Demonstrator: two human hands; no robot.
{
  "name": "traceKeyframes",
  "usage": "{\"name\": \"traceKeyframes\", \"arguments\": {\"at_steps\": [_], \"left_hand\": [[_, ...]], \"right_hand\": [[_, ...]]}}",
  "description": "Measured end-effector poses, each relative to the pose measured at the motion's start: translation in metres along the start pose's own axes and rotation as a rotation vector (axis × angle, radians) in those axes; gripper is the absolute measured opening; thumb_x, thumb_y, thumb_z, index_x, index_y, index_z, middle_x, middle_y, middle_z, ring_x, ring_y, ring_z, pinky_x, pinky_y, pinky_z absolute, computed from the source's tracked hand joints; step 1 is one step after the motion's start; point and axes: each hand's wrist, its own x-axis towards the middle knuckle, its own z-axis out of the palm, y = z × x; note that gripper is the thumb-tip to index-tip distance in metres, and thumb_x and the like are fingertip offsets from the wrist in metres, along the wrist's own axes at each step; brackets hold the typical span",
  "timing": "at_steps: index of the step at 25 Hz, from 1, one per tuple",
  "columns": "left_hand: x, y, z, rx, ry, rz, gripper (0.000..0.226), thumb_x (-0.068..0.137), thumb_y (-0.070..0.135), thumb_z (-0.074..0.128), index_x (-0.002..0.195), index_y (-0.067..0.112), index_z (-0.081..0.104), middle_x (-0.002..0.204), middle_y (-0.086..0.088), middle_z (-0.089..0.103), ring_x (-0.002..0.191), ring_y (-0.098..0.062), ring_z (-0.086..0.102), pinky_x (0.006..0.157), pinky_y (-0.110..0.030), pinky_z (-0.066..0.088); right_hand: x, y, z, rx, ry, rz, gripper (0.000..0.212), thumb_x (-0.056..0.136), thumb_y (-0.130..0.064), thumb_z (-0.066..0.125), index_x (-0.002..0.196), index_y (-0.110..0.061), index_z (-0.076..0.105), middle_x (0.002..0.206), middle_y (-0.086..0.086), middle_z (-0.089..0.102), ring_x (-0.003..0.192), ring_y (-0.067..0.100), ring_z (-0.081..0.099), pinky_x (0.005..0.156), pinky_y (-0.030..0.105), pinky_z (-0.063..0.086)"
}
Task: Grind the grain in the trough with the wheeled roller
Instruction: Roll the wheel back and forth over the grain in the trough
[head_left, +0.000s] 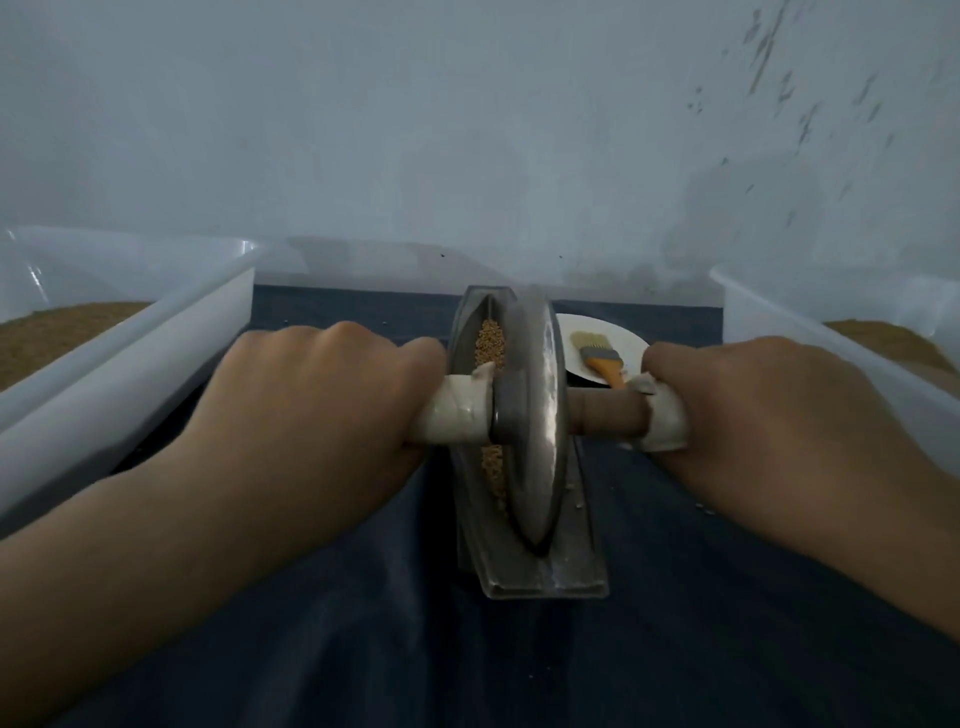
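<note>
A narrow metal trough (563, 577) lies lengthwise on a dark blue cloth at the centre. Tan grain (491, 345) fills its groove. The metal wheel of the roller (537, 415) stands upright in the groove, on a wooden axle whose ends are wrapped in pale tape. My left hand (311, 410) grips the left end of the axle. My right hand (763, 415) grips the right end. The wheel hides most of the groove behind it.
A clear plastic bin with tan grain (119, 332) stands at the left, and another (852, 338) at the right. Behind the roller a white plate (623, 340) holds an orange-handled brush (597, 353). A pale wall rises close behind. A few grains lie on the cloth (675, 623).
</note>
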Motion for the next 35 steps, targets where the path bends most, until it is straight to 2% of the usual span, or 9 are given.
{"name": "traceKeyframes", "arguments": {"at_steps": [4, 7, 10, 14, 19, 23, 28, 31, 35], "left_hand": [[0.011, 0.001, 0.023, -0.016, -0.092, -0.088, 0.041, 0.066, 0.04, 0.072, 0.069, 0.028, 0.033, 0.054, 0.007, 0.028, 0.041, -0.023, 0.029, 0.049, -0.019, 0.01], [0.048, 0.0, 0.069, 0.018, -0.158, -0.172, 0.018, 0.079, 0.037, 0.065, 0.074, 0.025, 0.052, 0.061, 0.003, 0.033, 0.058, -0.031, 0.056, 0.051, -0.03, 0.028], [0.089, -0.009, 0.088, 0.027, -0.195, -0.205, 0.008, 0.083, 0.03, 0.06, 0.088, 0.025, 0.064, 0.075, -0.004, 0.054, 0.073, -0.033, 0.063, 0.057, -0.034, 0.036], [0.07, -0.002, 0.069, 0.019, -0.212, -0.166, 0.014, 0.084, 0.034, 0.061, 0.079, 0.026, 0.051, 0.066, 0.004, 0.036, 0.067, -0.028, 0.058, 0.055, -0.033, 0.033], [0.008, 0.002, 0.01, 0.016, -0.105, -0.057, 0.043, 0.068, 0.048, 0.069, 0.064, 0.032, 0.029, 0.055, 0.01, 0.019, 0.043, -0.013, 0.014, 0.047, -0.021, 0.01], [0.016, -0.001, 0.011, -0.005, -0.128, -0.069, 0.042, 0.062, 0.046, 0.071, 0.061, 0.031, 0.032, 0.054, 0.01, 0.019, 0.041, -0.016, 0.018, 0.049, -0.018, 0.007], [0.065, -0.001, 0.086, 0.001, -0.178, -0.245, 0.011, 0.083, 0.033, 0.06, 0.077, 0.026, 0.054, 0.068, 0.001, 0.049, 0.07, -0.031, 0.062, 0.056, -0.033, 0.032], [0.083, -0.008, 0.099, -0.019, -0.186, -0.28, 0.006, 0.085, 0.028, 0.06, 0.084, 0.023, 0.062, 0.076, -0.004, 0.056, 0.071, -0.031, 0.061, 0.057, -0.034, 0.034], [0.056, 0.002, 0.065, 0.023, -0.153, -0.176, 0.023, 0.084, 0.031, 0.064, 0.073, 0.027, 0.044, 0.061, 0.004, 0.03, 0.056, -0.025, 0.043, 0.051, -0.03, 0.026]], "right_hand": [[0.023, 0.001, 0.021, -0.126, 0.041, 0.026, 0.026, 0.077, -0.044, 0.061, 0.074, -0.03, 0.039, 0.055, -0.006, 0.046, 0.048, 0.028, 0.049, 0.044, 0.026, 0.03], [0.07, 0.007, 0.061, -0.145, 0.031, 0.105, 0.023, 0.078, -0.036, 0.069, 0.076, -0.027, 0.049, 0.063, -0.004, 0.052, 0.058, 0.028, 0.054, 0.047, 0.025, 0.024], [0.105, 0.015, 0.082, -0.083, -0.018, 0.171, 0.017, 0.086, -0.032, 0.065, 0.08, -0.028, 0.05, 0.069, -0.003, 0.053, 0.064, 0.023, 0.051, 0.049, 0.027, 0.026], [0.079, 0.011, 0.068, -0.058, -0.031, 0.126, 0.019, 0.086, -0.038, 0.063, 0.082, -0.029, 0.048, 0.068, -0.006, 0.047, 0.066, 0.025, 0.052, 0.05, 0.029, 0.029], [0.01, 0.0, 0.011, -0.118, 0.067, -0.018, 0.033, 0.076, -0.045, 0.064, 0.075, -0.032, 0.034, 0.055, -0.007, 0.046, 0.047, 0.027, 0.048, 0.043, 0.026, 0.029], [0.011, 0.002, 0.013, -0.105, 0.054, -0.007, 0.03, 0.073, -0.045, 0.062, 0.074, -0.033, 0.035, 0.054, -0.007, 0.046, 0.046, 0.026, 0.048, 0.042, 0.026, 0.031], [0.089, 0.009, 0.074, -0.174, 0.053, 0.127, 0.015, 0.084, -0.032, 0.068, 0.079, -0.026, 0.056, 0.064, -0.001, 0.057, 0.056, 0.024, 0.049, 0.047, 0.025, 0.022], [0.115, 0.014, 0.084, -0.176, 0.061, 0.133, 0.014, 0.085, -0.024, 0.066, 0.079, -0.026, 0.053, 0.065, 0.0, 0.056, 0.057, 0.023, 0.048, 0.05, 0.027, 0.028], [0.068, 0.01, 0.061, -0.105, -0.023, 0.107, 0.019, 0.085, -0.044, 0.063, 0.083, -0.029, 0.051, 0.065, -0.003, 0.049, 0.06, 0.026, 0.047, 0.051, 0.03, 0.031]]}}
